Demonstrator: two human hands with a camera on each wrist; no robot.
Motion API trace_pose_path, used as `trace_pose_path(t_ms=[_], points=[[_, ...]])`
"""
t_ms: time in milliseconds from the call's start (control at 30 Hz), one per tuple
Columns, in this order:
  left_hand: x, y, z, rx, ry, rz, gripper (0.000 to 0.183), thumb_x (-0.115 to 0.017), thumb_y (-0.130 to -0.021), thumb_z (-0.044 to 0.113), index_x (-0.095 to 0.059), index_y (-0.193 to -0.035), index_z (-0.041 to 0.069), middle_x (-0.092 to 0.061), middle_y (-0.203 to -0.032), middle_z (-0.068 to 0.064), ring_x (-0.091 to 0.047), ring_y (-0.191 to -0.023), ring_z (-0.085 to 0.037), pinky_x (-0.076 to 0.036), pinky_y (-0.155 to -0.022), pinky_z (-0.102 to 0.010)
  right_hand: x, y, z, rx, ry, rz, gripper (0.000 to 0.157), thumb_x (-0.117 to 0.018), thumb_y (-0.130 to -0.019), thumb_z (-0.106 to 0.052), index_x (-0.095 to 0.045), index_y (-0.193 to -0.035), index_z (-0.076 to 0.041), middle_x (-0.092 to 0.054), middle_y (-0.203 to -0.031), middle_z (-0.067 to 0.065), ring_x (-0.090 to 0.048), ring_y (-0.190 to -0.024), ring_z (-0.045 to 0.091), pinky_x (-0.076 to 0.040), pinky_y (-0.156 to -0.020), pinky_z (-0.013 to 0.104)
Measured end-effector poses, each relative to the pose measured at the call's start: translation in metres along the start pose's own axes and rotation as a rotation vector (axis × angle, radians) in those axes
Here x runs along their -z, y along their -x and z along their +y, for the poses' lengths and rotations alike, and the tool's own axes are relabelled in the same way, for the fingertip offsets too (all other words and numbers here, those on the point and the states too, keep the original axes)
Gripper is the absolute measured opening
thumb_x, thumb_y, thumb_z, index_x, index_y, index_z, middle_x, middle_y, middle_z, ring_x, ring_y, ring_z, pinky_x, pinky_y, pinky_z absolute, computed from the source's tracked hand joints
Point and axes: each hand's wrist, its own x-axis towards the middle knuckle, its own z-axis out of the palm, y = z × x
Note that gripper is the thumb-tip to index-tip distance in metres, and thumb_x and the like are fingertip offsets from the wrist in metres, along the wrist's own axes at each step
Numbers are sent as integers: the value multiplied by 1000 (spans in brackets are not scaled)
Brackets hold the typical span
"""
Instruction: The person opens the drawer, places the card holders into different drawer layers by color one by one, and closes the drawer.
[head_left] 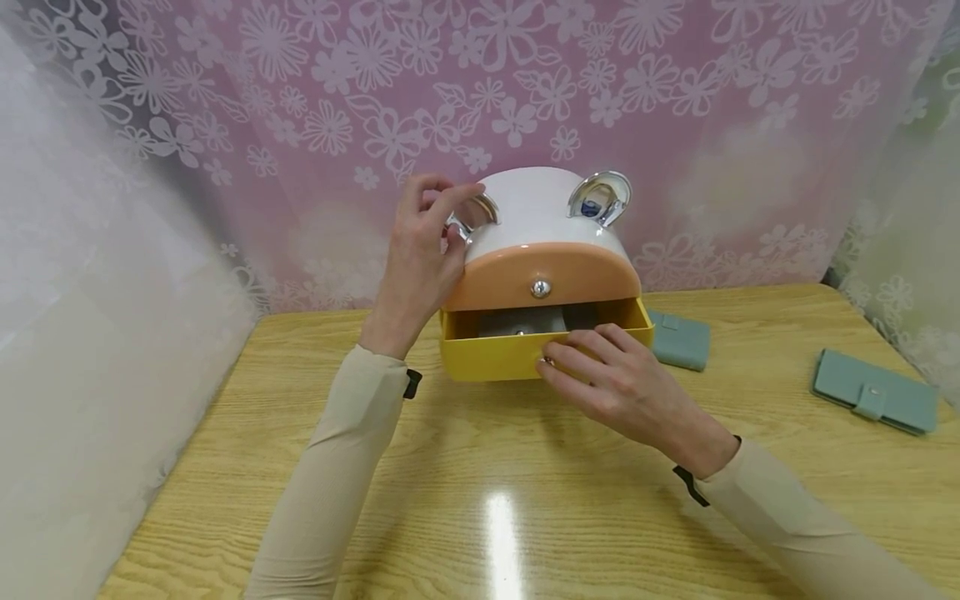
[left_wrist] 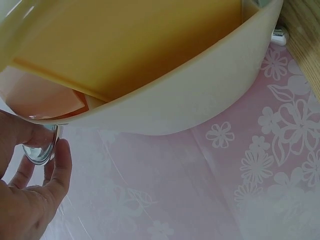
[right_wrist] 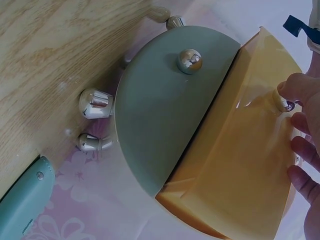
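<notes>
A white rounded drawer box [head_left: 536,200] with chrome ears stands on the wooden table. Its yellow middle drawer [head_left: 487,358] is pulled out, with something grey inside that I cannot identify. Above it the orange drawer [head_left: 495,279] is closed, and so is the grey-green bottom drawer [right_wrist: 165,105]. My left hand [head_left: 420,258] grips the left chrome ear [left_wrist: 40,152] between thumb and fingers. At the yellow drawer's front, my right hand [head_left: 626,379] pinches its round silver knob [right_wrist: 283,102] with thumb and fingertips.
Just right of the box lies a green wallet [head_left: 682,342], partly hidden behind the drawer. Another green wallet [head_left: 873,392] with a snap strap rests farther right. A pink floral curtain [head_left: 480,92] hangs behind the table [head_left: 420,500]. Silver feet [right_wrist: 97,104] support the box.
</notes>
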Motion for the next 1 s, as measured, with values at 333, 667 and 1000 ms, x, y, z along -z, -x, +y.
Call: trace_pose_path(t_ms=[333, 667, 1000], points=[[0, 1, -1, -14, -9, 9, 45, -57, -92, -6, -67, -132, 13, -50, -127, -16, -57, -107, -30, -56, -94, -33, 0, -1, 1, -14, -8, -26, 39, -34, -111, -15, -73, -116, -11, -73, -116, 6, -66, -104, 29, -53, -80, 38], [-1, 0, 0, -15, -14, 7, 45, -57, -93, -6, -67, -132, 13, -50, -127, -16, -57, -108, -30, -56, -95, -33, -2, -2, 2, -27, -2, -31, 39, -35, -111, -16, -73, -116, -10, -73, -116, 7, -66, -105, 29, -53, -80, 39], [-1, 1, -1, -22, -2, 14, 46, -57, -93, -6, -67, -133, 13, -50, -127, -16, -56, -108, -28, -56, -93, -32, -7, -4, 3, -40, -5, -7, 35, -39, -111, -17, -73, -113, -10, -73, -114, 7, -66, -103, 29, -52, -78, 39]])
